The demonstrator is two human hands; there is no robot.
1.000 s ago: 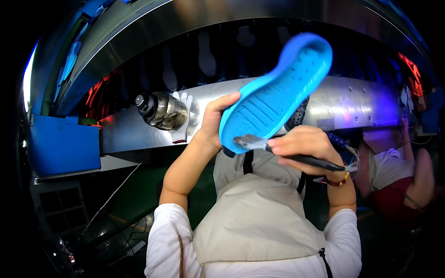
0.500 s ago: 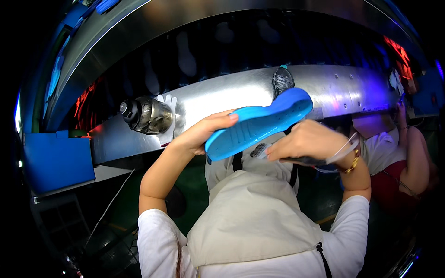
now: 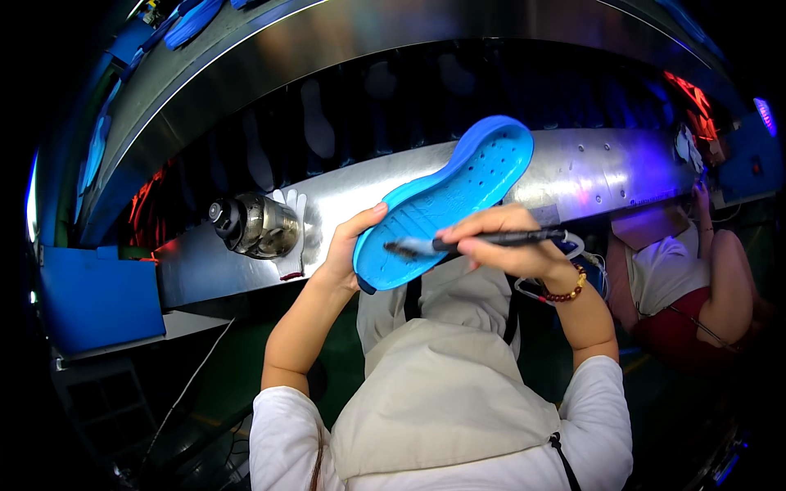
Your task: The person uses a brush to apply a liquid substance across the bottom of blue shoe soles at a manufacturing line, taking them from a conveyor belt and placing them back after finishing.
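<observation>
A blue shoe sole (image 3: 446, 192) is tilted up in front of me, its hollow inner side with grooves and small holes showing. My left hand (image 3: 348, 245) grips its near left end, thumb over the rim. In my right hand (image 3: 512, 241) is a black-handled brush (image 3: 508, 237). The bristles, blurred by motion, are over the inside of the sole's near end and seem to touch it. A white tube or cord runs from the handle's rear, by my right wrist.
On the metal ledge (image 3: 344, 184) stand a dark clear bottle (image 3: 255, 225) and a white glove (image 3: 292, 262). Behind it, a dark belt carries sole-shaped pieces (image 3: 318, 123). A blue box (image 3: 102, 286) is at left. Another person (image 3: 688, 270) sits at right.
The sole has turned, its far end swinging up and its inside now facing me more. My right hand has brought the brush from below the sole onto its inner face.
</observation>
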